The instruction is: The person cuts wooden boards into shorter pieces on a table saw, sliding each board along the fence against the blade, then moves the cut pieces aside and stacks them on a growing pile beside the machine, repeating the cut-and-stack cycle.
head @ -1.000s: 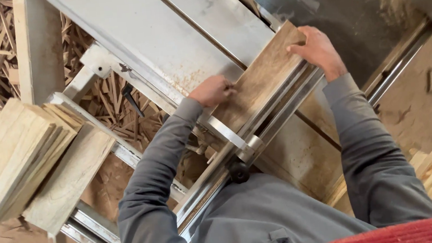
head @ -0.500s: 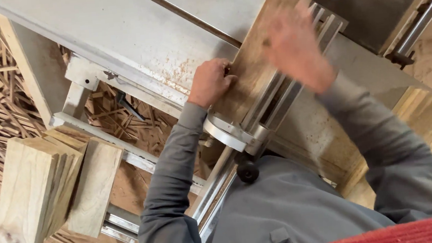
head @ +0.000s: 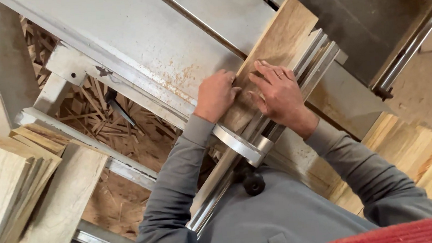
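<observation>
Both hands press flat and unclenched on a pale, rectangular wooden board lying on the grey metal worktop against a silver metal rail, left hand at its near edge, right hand just beside it.

Soft, even daylight fills the scene, brightest on the pale grey metal saw table toward eleven o'clock, which shows a mild sheen without harsh glare. Shadows stay faint and diffuse. The dark panel at one o'clock reads dim. Focus is sharp centrally; the red blurred strip at five o'clock is out of focus.
</observation>
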